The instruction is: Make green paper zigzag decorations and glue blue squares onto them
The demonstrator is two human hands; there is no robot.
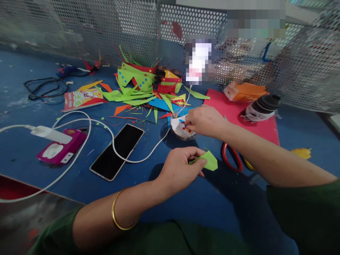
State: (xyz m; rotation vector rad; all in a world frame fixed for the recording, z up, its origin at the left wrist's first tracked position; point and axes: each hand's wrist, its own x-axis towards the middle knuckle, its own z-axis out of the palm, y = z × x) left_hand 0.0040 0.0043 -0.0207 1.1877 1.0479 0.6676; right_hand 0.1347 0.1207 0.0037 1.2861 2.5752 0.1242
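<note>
My left hand (183, 166) pinches a folded piece of green paper (210, 161) between thumb and fingers, just above the blue table. Beyond it, my right hand (204, 120) reaches into a small bowl (176, 129) with a white inside. Small red and blue bits (183, 122) lie in the bowl by my right fingertips. Those fingers are pressed together, and whatever is between them is hidden. A pair of scissors with red handles (232, 157) lies on the table under my right forearm.
Cut paper strips (132, 95) and folded green pieces (136, 78) pile up behind the bowl. A dark phone (117, 152), a white cable (151, 157) and a purple power socket (62, 147) lie left. Red paper (239, 120) bears a black-capped thread-wrapped bottle (261, 108) at right.
</note>
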